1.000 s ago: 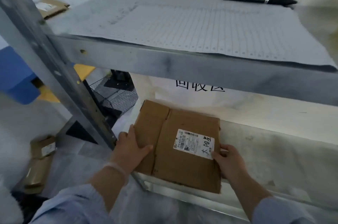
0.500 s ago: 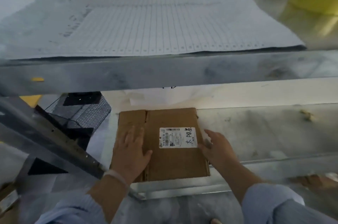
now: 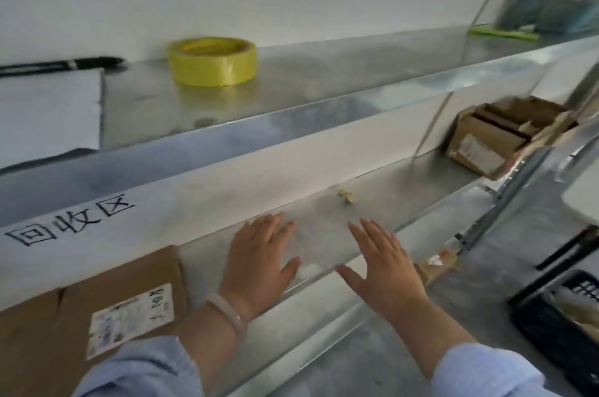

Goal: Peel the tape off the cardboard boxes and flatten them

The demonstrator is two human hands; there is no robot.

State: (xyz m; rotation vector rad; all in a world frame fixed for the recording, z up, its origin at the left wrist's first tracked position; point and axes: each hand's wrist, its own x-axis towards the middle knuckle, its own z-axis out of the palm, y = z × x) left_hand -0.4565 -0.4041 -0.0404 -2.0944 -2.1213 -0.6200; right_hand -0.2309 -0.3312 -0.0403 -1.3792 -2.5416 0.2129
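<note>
**Both hands empty over the lower shelf, flat box at the left**

The left hand (image 3: 259, 254) and right hand (image 3: 382, 263) were stretched out side by side over the lower shelf (image 3: 405, 198), palms down, fingers straight and spread, holding nothing. Whether the palms rested on the metal or hung just above it could not be told through the blur. A pale bracelet (image 3: 225, 312) sat on the left wrist.

The flattened cardboard box (image 3: 48, 331) lay on the same shelf at the near left, just beside the left forearm, its shipping label (image 3: 129, 318) facing up. A second, open cardboard box (image 3: 499, 134) stood at the far right end of that shelf, well apart from both hands. A small yellowish scrap (image 3: 346, 196) lay beyond the fingertips.

On the upper shelf (image 3: 324, 85) stood a yellow tape roll (image 3: 212, 61), with a black marker (image 3: 61, 64) and a white sheet (image 3: 48, 111) to its left. A black crate (image 3: 564, 315) stood on the floor at the near right.
</note>
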